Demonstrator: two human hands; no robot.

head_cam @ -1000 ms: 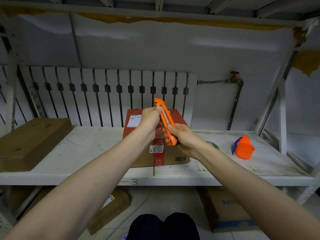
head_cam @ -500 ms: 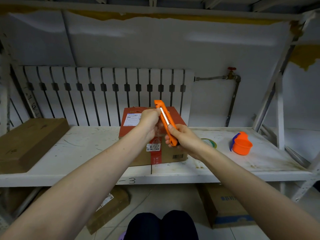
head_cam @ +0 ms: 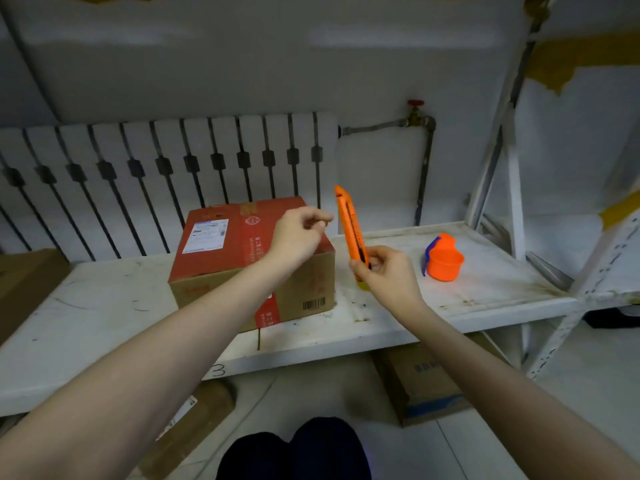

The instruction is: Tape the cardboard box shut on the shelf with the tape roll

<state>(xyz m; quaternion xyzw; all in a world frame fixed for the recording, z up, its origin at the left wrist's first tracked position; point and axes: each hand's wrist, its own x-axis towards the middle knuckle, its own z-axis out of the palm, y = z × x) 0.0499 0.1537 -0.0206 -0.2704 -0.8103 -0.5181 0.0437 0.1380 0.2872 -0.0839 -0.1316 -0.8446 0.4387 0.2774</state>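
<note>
A cardboard box (head_cam: 221,244) with a red top and a white label stands on the white shelf (head_cam: 104,306), its flaps down. My right hand (head_cam: 388,275) grips the lower end of an orange utility knife (head_cam: 348,226), which points up just right of the box. Over the box's right top edge my left hand (head_cam: 299,233) hovers with fingers curled together, blurred, and nothing visible in it. It is clear of the knife. Only a yellowish sliver shows under my right hand where the tape roll lay earlier.
An orange cup (head_cam: 445,259) with a blue handle sits on the shelf's right part. A brown box (head_cam: 20,289) lies at the far left. A radiator (head_cam: 173,168) and pipe run behind. A shelf upright (head_cam: 512,174) rises on the right. More boxes (head_cam: 426,382) sit on the floor.
My left hand has let go of the knife and moved left over the box. My right hand has carried the knife to the right. The view has shifted toward the right.
</note>
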